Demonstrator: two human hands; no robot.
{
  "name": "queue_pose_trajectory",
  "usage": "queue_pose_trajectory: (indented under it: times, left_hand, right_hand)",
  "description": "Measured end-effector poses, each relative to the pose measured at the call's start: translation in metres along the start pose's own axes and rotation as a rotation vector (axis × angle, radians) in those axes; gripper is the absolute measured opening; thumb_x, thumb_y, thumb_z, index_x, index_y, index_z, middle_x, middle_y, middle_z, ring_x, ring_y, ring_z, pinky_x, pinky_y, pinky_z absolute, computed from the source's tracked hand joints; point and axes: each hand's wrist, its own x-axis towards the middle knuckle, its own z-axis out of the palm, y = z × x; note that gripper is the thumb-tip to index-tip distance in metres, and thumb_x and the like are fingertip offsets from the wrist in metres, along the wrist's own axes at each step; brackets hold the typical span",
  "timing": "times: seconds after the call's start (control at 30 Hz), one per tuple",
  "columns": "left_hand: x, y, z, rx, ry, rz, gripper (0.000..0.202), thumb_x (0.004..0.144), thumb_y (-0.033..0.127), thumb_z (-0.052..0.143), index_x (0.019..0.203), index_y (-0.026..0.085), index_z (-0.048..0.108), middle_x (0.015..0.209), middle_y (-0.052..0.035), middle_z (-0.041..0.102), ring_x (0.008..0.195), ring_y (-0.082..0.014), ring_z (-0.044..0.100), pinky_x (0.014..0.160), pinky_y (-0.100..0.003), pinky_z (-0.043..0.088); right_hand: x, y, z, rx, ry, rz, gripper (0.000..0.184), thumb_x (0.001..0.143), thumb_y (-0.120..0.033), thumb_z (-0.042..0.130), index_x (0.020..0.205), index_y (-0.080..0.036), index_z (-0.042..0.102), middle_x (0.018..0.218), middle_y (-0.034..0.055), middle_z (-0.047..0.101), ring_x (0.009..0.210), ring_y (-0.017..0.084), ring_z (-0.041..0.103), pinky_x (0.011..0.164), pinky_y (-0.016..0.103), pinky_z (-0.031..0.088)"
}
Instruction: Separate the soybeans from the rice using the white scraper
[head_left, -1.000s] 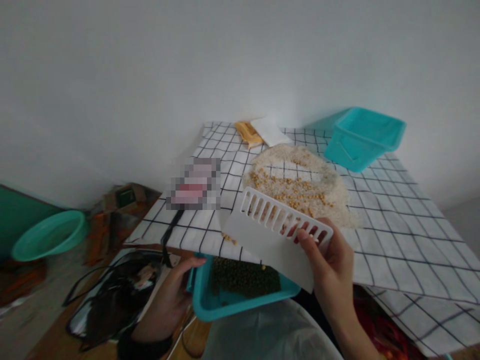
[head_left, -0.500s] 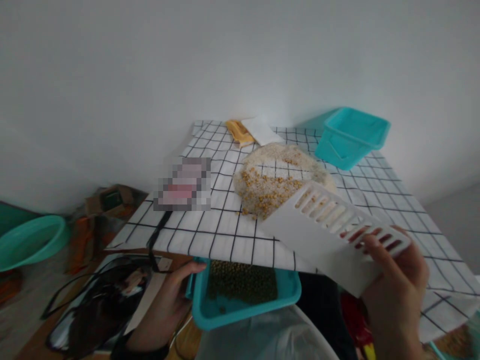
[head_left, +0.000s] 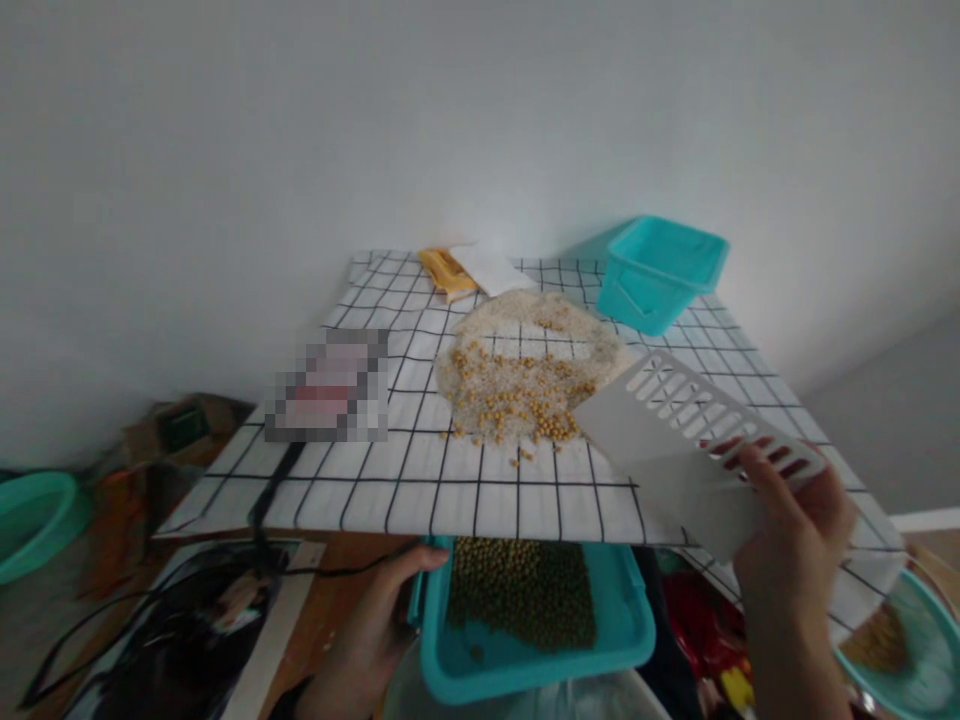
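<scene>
My right hand (head_left: 799, 525) is closed on the slotted end of a flat white plastic board (head_left: 667, 460) and holds it tilted over the table's right front. The board's far edge is close to yellow beans (head_left: 551, 425) scattered in pale rice-like grains (head_left: 480, 395); whether it touches them I cannot tell. Below the table's front edge, my left hand (head_left: 382, 615) grips the left rim of a teal plastic tub (head_left: 540, 690), thumb over the rim. Many small greenish and yellowish beans (head_left: 525, 595) lie inside that tub.
A second teal tub (head_left: 664, 275) stands at the table's back right. A yellow packet (head_left: 448, 273) and a white sheet (head_left: 491, 270) lie at the back. At left is a blurred-out flat item (head_left: 330, 385) with a black cable (head_left: 274, 490). A bowl (head_left: 907, 640) sits low at right.
The board has shifted a little right relative to the grains, uncovering more yellow beans at their front right. The view has turned slightly, and more of the held tub shows.
</scene>
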Motion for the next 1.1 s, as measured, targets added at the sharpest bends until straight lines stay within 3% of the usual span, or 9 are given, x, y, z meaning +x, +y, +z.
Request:
queue_pose_trajectory:
  times: [0.13, 0.23, 0.37, 0.47, 0.63, 0.87, 1.1]
  left_hand:
    - [-0.005, 0.001, 0.01, -0.034, 0.016, -0.014, 0.003, 0.058, 0.02, 0.079, 0.056, 0.019, 0.078, 0.052, 0.0018, 0.075, 0.048, -0.0149, 0.064, 0.052, -0.024, 0.056]
    - [-0.003, 0.001, 0.011, -0.027, 0.03, -0.033, 0.003, 0.057, 0.02, 0.08, 0.057, 0.019, 0.078, 0.051, 0.0028, 0.075, 0.046, -0.015, 0.064, 0.048, -0.024, 0.053]
    - [-0.001, -0.001, 0.011, -0.02, 0.019, -0.015, 0.005, 0.057, 0.021, 0.082, 0.057, 0.02, 0.077, 0.055, 0.003, 0.077, 0.05, -0.0159, 0.068, 0.055, -0.025, 0.057]
    - [-0.003, -0.001, 0.013, 0.017, 0.07, 0.013, 0.006, 0.055, 0.02, 0.081, 0.055, 0.021, 0.075, 0.052, 0.003, 0.075, 0.052, -0.0181, 0.069, 0.054, -0.027, 0.056]
    - [-0.003, -0.001, 0.016, 0.066, 0.053, 0.046, 0.006, 0.056, 0.023, 0.079, 0.061, 0.019, 0.077, 0.056, 0.0017, 0.077, 0.054, -0.0189, 0.069, 0.055, -0.027, 0.055]
    - [0.001, -0.002, 0.013, 0.05, 0.076, 0.083, 0.013, 0.048, 0.025, 0.083, 0.06, 0.019, 0.079, 0.059, 0.0012, 0.078, 0.057, -0.0198, 0.068, 0.057, -0.028, 0.056]
    - [0.001, -0.003, 0.014, 0.057, 0.113, 0.045, 0.013, 0.046, 0.024, 0.082, 0.058, 0.019, 0.079, 0.054, 0.0032, 0.076, 0.056, -0.0178, 0.066, 0.055, -0.025, 0.056]
  right_hand:
    - [-0.003, 0.001, 0.007, 0.004, -0.055, -0.045, 0.02, 0.074, -0.029, 0.079, 0.072, -0.018, 0.063, 0.07, -0.0015, 0.063, 0.07, 0.016, 0.064, 0.07, 0.03, 0.048]
    - [-0.005, 0.002, 0.008, -0.036, -0.074, 0.0, 0.022, 0.074, -0.032, 0.08, 0.074, -0.018, 0.063, 0.072, -0.0005, 0.065, 0.069, 0.016, 0.063, 0.066, 0.029, 0.046]
    - [-0.008, 0.001, 0.009, -0.028, -0.114, 0.054, 0.023, 0.075, -0.032, 0.08, 0.072, -0.018, 0.062, 0.075, 0.0008, 0.066, 0.072, 0.017, 0.064, 0.067, 0.028, 0.046]
    - [-0.011, -0.001, 0.008, -0.039, -0.152, 0.076, 0.023, 0.075, -0.033, 0.08, 0.073, -0.018, 0.063, 0.078, 0.0024, 0.068, 0.078, 0.02, 0.066, 0.071, 0.031, 0.048]
    - [-0.015, -0.003, 0.001, -0.079, -0.201, 0.112, 0.022, 0.076, -0.033, 0.08, 0.074, -0.018, 0.064, 0.076, 0.0023, 0.069, 0.075, 0.019, 0.066, 0.07, 0.031, 0.048]
    - [-0.011, -0.002, -0.01, -0.068, -0.144, 0.086, 0.022, 0.071, -0.033, 0.083, 0.074, -0.02, 0.067, 0.073, 0.0001, 0.067, 0.072, 0.017, 0.063, 0.067, 0.029, 0.043]
    - [-0.012, -0.002, -0.013, -0.098, -0.169, 0.127, 0.023, 0.073, -0.036, 0.082, 0.077, -0.02, 0.067, 0.073, -0.0004, 0.067, 0.068, 0.015, 0.061, 0.063, 0.028, 0.04]
